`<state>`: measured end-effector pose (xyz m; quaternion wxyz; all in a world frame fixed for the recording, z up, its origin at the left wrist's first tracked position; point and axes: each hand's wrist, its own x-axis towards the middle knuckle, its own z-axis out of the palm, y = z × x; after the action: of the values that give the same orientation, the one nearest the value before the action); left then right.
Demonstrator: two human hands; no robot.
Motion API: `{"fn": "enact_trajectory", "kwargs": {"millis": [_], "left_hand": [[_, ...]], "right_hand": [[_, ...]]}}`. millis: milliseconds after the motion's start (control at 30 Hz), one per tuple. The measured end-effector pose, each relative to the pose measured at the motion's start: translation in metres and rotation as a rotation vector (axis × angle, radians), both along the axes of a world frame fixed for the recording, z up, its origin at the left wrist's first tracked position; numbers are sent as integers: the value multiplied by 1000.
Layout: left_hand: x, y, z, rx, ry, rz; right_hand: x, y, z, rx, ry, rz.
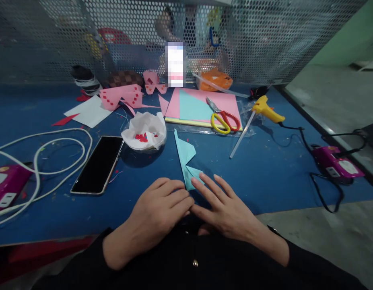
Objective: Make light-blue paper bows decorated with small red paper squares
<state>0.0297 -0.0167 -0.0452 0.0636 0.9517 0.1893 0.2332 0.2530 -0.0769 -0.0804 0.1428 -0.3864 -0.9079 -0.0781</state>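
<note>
A folded light-blue paper piece [184,155], cut with wing-like flaps, lies upright in the picture on the blue table before me. My left hand [160,207] is at its lower left end, fingers bent and pressed together; its thumb and anything it pinches are hidden. My right hand [227,205] has its fingers spread, with two fingertips over the lower flap of the paper. Its index finger meets the fingertips of my left hand. Whether the right fingertips press on the paper or hover just above it, I cannot tell.
Beyond the paper are a bowl [144,137] of red bits, scissors [224,121] on coloured sheets [171,106], and pink cutouts [121,96]. A phone [98,165] and white cable [37,169] lie left. Right are a yellow glue gun [267,109] and purple power socket [337,161]. Perforated metal [264,44] stands behind.
</note>
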Motion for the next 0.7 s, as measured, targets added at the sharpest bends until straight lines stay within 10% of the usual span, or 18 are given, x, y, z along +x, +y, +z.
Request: {"fn": "enact_trajectory", "kwargs": {"millis": [300, 467, 567, 700], "left_hand": [[-3, 0, 3, -201, -102, -36], [4, 5, 4, -412, -335, 308], [10, 8, -3, -447, -246, 643], [15, 10, -12, -503, -99, 662]], "right_hand": [[-3, 1, 10, -75, 107, 42], [8, 28, 42, -261, 389, 16], [10, 68, 46, -415, 691, -326], [2, 123, 31, -528, 620, -558]]}}
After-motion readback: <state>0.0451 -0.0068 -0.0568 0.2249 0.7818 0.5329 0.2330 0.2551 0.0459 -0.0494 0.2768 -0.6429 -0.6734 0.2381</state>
